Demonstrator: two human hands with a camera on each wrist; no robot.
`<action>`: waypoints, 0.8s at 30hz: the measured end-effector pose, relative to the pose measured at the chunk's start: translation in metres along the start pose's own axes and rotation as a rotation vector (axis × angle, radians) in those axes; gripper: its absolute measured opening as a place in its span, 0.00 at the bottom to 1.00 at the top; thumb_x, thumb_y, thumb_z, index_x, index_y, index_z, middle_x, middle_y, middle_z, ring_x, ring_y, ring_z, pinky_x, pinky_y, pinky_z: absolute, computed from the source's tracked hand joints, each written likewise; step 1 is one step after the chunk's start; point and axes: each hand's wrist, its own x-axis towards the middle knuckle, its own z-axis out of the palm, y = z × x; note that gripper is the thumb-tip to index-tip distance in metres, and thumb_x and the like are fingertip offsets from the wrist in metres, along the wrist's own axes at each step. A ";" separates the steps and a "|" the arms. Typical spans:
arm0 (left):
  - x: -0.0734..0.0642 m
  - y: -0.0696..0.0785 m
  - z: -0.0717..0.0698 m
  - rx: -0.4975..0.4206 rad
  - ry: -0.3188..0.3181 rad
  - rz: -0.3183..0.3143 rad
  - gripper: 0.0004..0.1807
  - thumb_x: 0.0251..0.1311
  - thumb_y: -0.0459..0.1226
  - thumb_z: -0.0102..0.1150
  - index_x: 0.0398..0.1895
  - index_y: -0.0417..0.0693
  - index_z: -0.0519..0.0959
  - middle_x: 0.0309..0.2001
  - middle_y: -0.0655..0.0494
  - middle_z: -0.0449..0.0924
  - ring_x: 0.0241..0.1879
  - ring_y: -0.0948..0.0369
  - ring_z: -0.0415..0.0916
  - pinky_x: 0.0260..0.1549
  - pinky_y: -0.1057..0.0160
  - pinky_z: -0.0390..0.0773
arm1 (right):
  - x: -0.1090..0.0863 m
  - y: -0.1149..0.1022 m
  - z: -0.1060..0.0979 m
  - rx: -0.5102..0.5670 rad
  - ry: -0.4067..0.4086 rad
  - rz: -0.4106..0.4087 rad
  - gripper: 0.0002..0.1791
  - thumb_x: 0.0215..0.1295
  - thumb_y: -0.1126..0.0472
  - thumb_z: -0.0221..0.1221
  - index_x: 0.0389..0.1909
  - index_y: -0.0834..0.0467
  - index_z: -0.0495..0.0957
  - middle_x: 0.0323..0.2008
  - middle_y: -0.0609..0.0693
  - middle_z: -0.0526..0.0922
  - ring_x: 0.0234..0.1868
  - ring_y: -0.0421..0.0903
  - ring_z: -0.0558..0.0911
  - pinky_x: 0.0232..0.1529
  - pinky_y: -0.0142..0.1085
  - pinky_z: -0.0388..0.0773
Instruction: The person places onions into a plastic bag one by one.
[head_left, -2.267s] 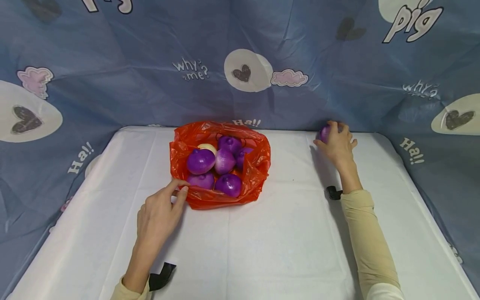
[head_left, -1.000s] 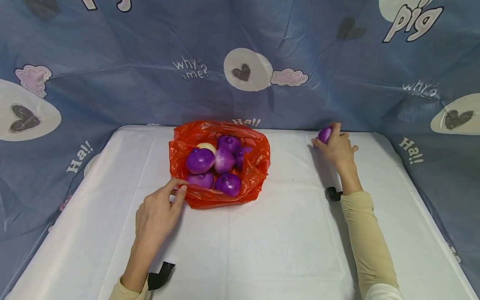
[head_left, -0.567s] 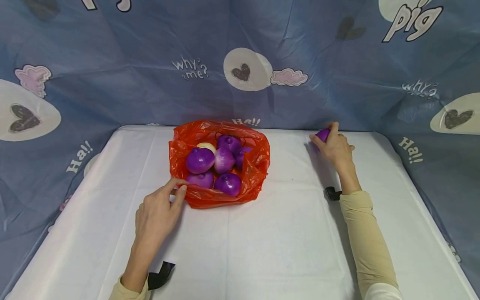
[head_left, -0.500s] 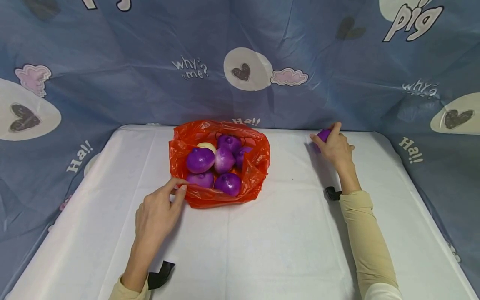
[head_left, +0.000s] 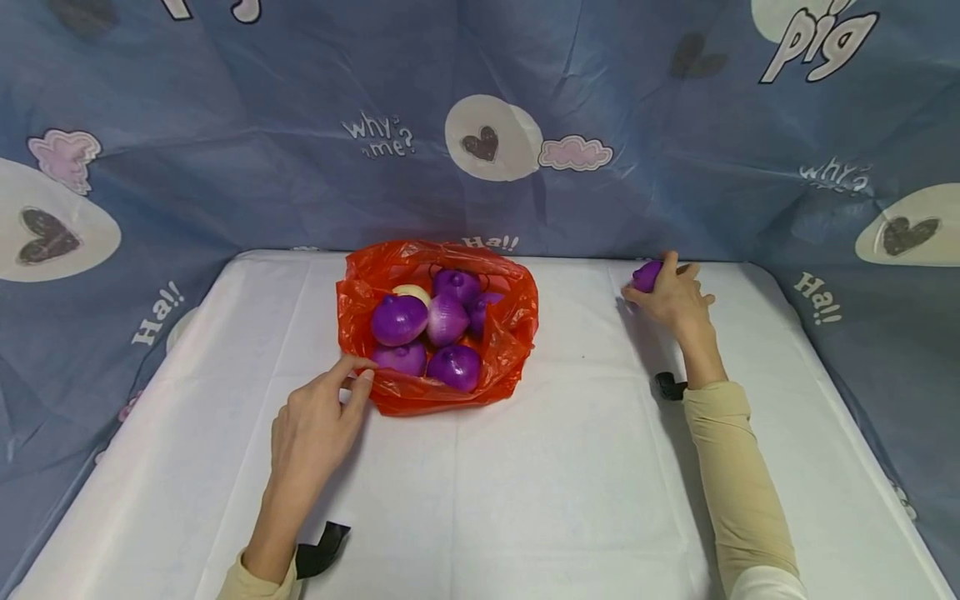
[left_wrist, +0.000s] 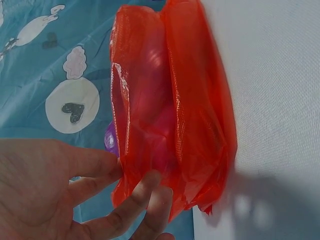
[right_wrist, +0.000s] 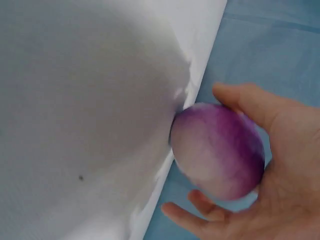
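A red plastic bag [head_left: 438,398] stands at the back of the table, its mouth spread wide. Several purple onions [head_left: 401,320] and one pale yellowish one [head_left: 413,293] lie inside. My left hand [head_left: 315,433] pinches the bag's near left rim between thumb and fingers; the left wrist view has its fingertips against the thin red plastic [left_wrist: 150,100]. Over by the back right edge, my right hand [head_left: 675,300] holds a single onion [head_left: 647,276] with thumb and fingers around it. In the right wrist view this onion [right_wrist: 215,150] shows a whitish side fading to purple, close by the table's surface.
White cloth [head_left: 570,483] covers the table. A blue printed curtain [head_left: 315,192] hangs right behind the back edge and along both sides. Black straps [head_left: 322,552] hang at the wrists.
The right hand's fingers have shifted around the onion, which has turned so that its knobbed tip shows toward the front left. The left hand and the bag have stayed put.
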 end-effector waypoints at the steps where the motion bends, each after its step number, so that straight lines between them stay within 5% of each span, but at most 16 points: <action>1: 0.000 0.000 0.000 0.001 -0.001 0.000 0.13 0.79 0.45 0.56 0.56 0.56 0.87 0.45 0.42 0.92 0.28 0.51 0.86 0.18 0.61 0.72 | 0.000 0.000 0.001 -0.006 0.013 -0.002 0.53 0.70 0.41 0.64 0.80 0.67 0.49 0.72 0.84 0.53 0.70 0.87 0.65 0.71 0.82 0.50; 7: 0.000 0.000 0.003 0.010 0.009 0.008 0.12 0.79 0.45 0.57 0.55 0.55 0.87 0.43 0.43 0.92 0.26 0.52 0.85 0.18 0.62 0.72 | -0.002 0.004 0.005 -0.018 0.045 -0.013 0.41 0.74 0.46 0.64 0.73 0.69 0.61 0.70 0.82 0.56 0.68 0.85 0.68 0.66 0.78 0.60; 15: 0.000 0.000 0.001 0.002 0.000 0.005 0.13 0.79 0.45 0.56 0.56 0.56 0.87 0.45 0.42 0.92 0.28 0.50 0.86 0.18 0.61 0.72 | -0.004 0.006 -0.004 -0.021 -0.058 -0.002 0.55 0.69 0.43 0.69 0.82 0.64 0.48 0.73 0.84 0.52 0.72 0.86 0.62 0.72 0.80 0.52; 24: 0.000 0.000 0.001 0.011 0.012 0.012 0.12 0.79 0.45 0.57 0.55 0.57 0.87 0.43 0.45 0.92 0.27 0.52 0.85 0.18 0.62 0.71 | -0.009 0.011 -0.016 -0.046 -0.099 0.014 0.59 0.65 0.41 0.71 0.83 0.63 0.47 0.72 0.84 0.58 0.71 0.84 0.65 0.72 0.79 0.52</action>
